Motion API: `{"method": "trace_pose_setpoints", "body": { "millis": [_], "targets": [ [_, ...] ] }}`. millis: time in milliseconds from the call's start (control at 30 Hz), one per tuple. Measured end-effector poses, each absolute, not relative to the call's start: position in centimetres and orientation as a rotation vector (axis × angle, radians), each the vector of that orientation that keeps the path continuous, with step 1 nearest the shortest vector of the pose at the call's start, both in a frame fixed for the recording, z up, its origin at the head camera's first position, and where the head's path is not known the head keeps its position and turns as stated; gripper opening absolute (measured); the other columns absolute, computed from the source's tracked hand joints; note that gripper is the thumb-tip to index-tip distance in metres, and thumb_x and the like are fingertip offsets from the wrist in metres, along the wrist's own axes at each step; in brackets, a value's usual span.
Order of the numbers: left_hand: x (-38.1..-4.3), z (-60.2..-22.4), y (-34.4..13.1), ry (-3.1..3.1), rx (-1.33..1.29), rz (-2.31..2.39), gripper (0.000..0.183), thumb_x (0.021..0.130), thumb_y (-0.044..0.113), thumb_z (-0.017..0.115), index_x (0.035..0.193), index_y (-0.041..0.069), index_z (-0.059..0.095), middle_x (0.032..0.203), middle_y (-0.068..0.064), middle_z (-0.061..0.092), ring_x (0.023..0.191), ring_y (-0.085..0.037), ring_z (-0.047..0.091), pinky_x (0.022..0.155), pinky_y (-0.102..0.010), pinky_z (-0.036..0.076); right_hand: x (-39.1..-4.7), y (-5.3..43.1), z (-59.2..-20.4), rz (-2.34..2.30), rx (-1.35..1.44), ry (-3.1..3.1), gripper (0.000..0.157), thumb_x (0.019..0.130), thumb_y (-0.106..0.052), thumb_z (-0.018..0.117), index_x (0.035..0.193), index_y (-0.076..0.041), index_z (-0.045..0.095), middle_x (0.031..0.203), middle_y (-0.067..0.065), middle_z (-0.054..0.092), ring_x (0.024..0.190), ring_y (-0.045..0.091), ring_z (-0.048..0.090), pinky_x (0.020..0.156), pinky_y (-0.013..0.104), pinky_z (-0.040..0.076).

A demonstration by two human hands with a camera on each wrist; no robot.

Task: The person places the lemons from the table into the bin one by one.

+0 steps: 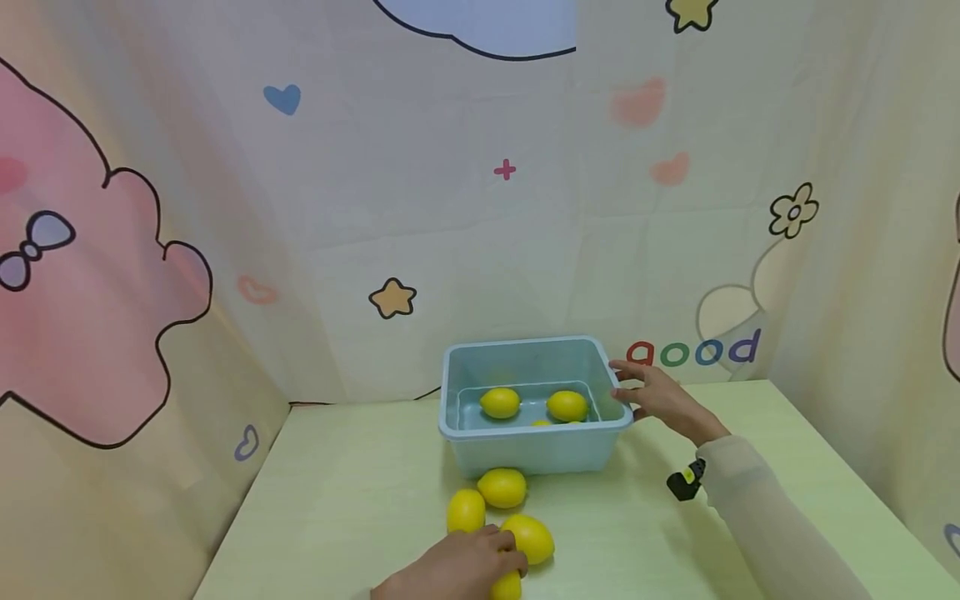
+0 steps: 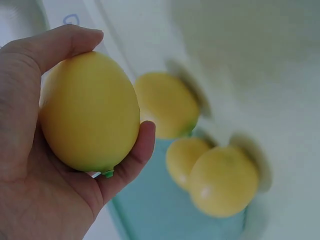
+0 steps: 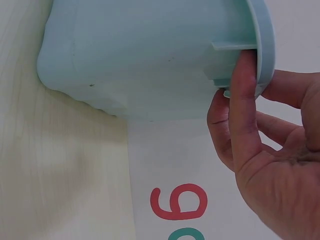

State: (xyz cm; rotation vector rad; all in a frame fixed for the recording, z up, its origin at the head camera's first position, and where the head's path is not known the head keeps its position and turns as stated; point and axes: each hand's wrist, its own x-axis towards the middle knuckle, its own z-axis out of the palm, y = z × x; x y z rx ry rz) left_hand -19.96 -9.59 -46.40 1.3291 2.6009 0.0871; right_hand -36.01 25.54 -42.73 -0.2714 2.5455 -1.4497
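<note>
My left hand (image 1: 453, 568) holds a yellow lemon (image 2: 90, 112), its fingers and thumb curled round the sides and the green stem tip left showing. Just ahead of that hand, three more lemons lie on the table: one by the bin (image 1: 502, 488), one at left (image 1: 467, 509) and one at right (image 1: 529, 539). A light blue plastic bin (image 1: 532, 454) stands behind them. Inside it are two lemons (image 1: 499, 403) in plain sight, with slivers of others behind the front wall. At the bin's right end, my right hand (image 3: 270, 145) grips the rim, fingertips tucked under the lip.
The pale wooden table (image 1: 337, 500) ends against a printed curtain (image 1: 450, 208) right behind the bin. More curtain hangs along both sides. A small black device (image 1: 686, 481) sits at the right wrist beside the sleeve (image 1: 757, 500). A dark cord (image 1: 427, 393) runs along the table's back edge.
</note>
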Motion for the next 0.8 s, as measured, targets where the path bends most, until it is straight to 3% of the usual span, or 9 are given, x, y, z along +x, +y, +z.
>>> {"method": "trace_pose_setpoints", "body": {
  "millis": [200,467,800],
  "targets": [
    [-20.0,-44.3,-10.2,2.713,1.283,0.132,0.034,0.085,0.043,0.072,0.117,0.035,0.062,0.110,0.016,0.058,0.092,-0.002,0.050,0.077,-0.022,0.049,-36.0,25.5,-42.8,-1.447,-0.263,2.554,0.069,0.096,-0.018,0.060,0.156,-0.010,0.026,0.148,0.025,0.038,0.121,0.041,0.054,0.086,0.040,0.060],
    [-20.6,-42.6,-10.9,2.863,1.417,0.132,0.036,0.082,0.039,0.074,0.114,0.029,0.064,0.105,0.011,0.059,0.087,-0.005,0.050,0.069,-0.017,0.045,-35.9,25.6,-42.8,-1.439,-0.259,2.554,0.070,0.096,-0.020,0.061,0.156,-0.010,0.026,0.149,0.025,0.038,0.122,0.042,0.054,0.087,0.040,0.060],
    [-21.4,-40.2,-10.9,2.916,1.348,0.166,0.033,0.085,0.038,0.072,0.115,0.027,0.065,0.115,0.005,0.062,0.095,-0.009,0.055,0.068,-0.019,0.048,-35.9,25.5,-42.5,-1.422,-0.264,2.561,0.069,0.097,-0.019,0.060,0.156,-0.009,0.026,0.149,0.026,0.038,0.122,0.042,0.055,0.086,0.040,0.060]
  ]
}}
